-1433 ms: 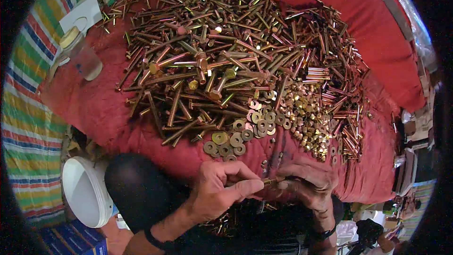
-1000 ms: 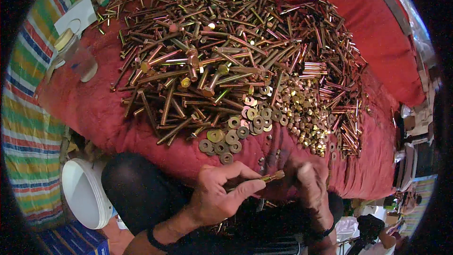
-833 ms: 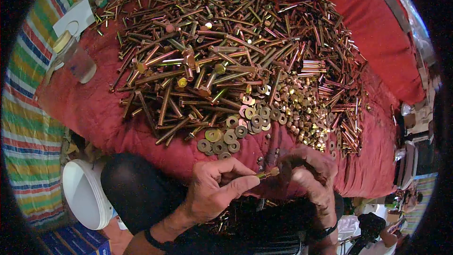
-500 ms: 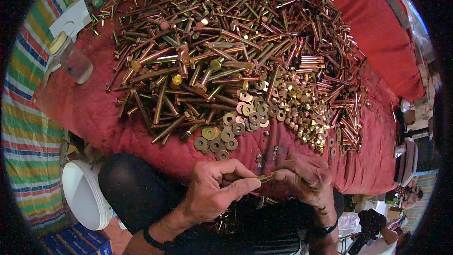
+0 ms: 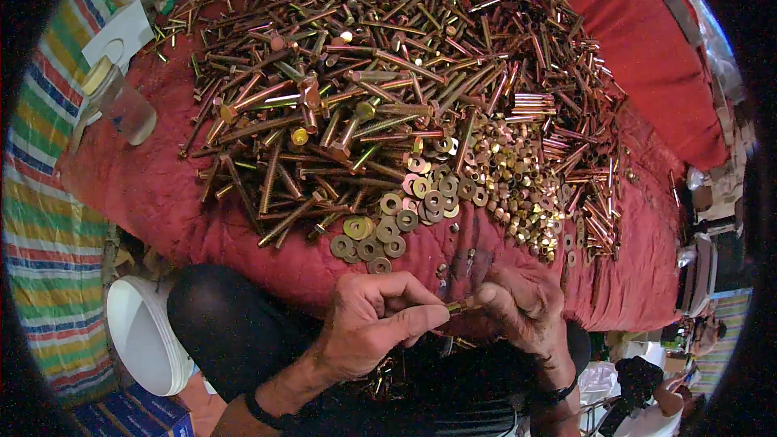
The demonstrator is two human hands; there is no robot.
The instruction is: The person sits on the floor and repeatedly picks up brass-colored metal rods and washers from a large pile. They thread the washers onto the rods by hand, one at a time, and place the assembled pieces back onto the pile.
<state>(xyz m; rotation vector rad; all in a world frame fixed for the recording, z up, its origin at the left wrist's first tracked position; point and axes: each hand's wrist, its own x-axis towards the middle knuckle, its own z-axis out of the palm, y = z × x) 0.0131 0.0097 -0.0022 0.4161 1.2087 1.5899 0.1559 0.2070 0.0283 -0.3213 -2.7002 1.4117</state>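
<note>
Between the thumb and forefinger of my left hand (image 5: 368,320) is a short stretch of a gold-coloured bolt (image 5: 454,307); most of it is hidden by the fingers. My right hand (image 5: 522,307) is curled at the bolt's other end, its thumb and fingertips close against it; whether a nut sits there I cannot make out. Both hands are over my lap, at the near edge of a red quilted cloth (image 5: 243,247). Beyond them on the cloth lie flat washers (image 5: 389,231), a heap of small nuts (image 5: 514,170) and a large spread of bolts (image 5: 299,105).
A lidded clear jar (image 5: 125,105) and a white card (image 5: 121,32) are at the left. Beside my knee stands a white bucket (image 5: 142,340), with a blue box (image 5: 133,411) below it. A striped sheet (image 5: 48,226) borders the left. Another person (image 5: 647,405) shows at lower right.
My right hand has turned a little, its fingers shifting around the end of the bolt. My left hand keeps its pinch almost unmoved. The view has shifted slightly.
</note>
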